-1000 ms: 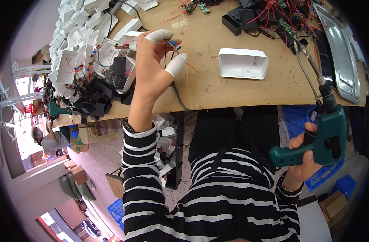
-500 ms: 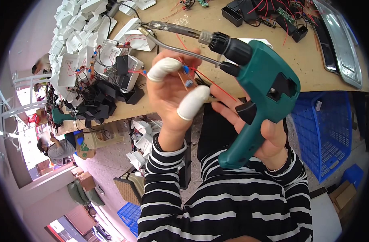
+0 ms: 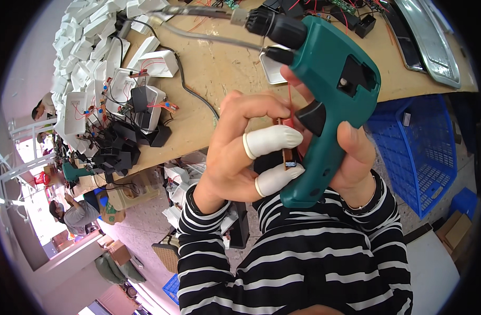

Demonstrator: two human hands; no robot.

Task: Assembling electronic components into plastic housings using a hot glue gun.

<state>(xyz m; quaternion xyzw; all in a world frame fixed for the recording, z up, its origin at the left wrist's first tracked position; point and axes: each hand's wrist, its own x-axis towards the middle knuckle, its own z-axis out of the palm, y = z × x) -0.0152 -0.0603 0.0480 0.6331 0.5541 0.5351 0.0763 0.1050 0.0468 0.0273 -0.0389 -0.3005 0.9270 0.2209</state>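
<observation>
My right hand (image 3: pixel 356 157) is wrapped round the handle of a green soldering gun (image 3: pixel 332 79). Its metal tip and the thin feed tube beside it point to the upper left, over the table. My left hand (image 3: pixel 230 142), with white finger cots on two fingertips, pinches a small circuit board (image 3: pixel 288 156) on edge. The board carries a blue part, and a red wire runs up from it. It sits close beside the gun's handle, well away from the tip. Some of my right fingers are hidden behind the gun.
White plastic housings (image 3: pixel 93 37) are heaped at the far left of the table (image 3: pixel 198 68). Black boxes (image 3: pixel 122 139) and wired boards lie below them. A white tray (image 3: pixel 272 68) is partly behind the gun. A blue crate (image 3: pixel 408 152) stands at the right. A co-worker (image 3: pixel 75 212) is at left.
My left hand has turned and come right and closer to my body, bringing the board beside the gun's handle. The gun sits higher and slightly further left in view.
</observation>
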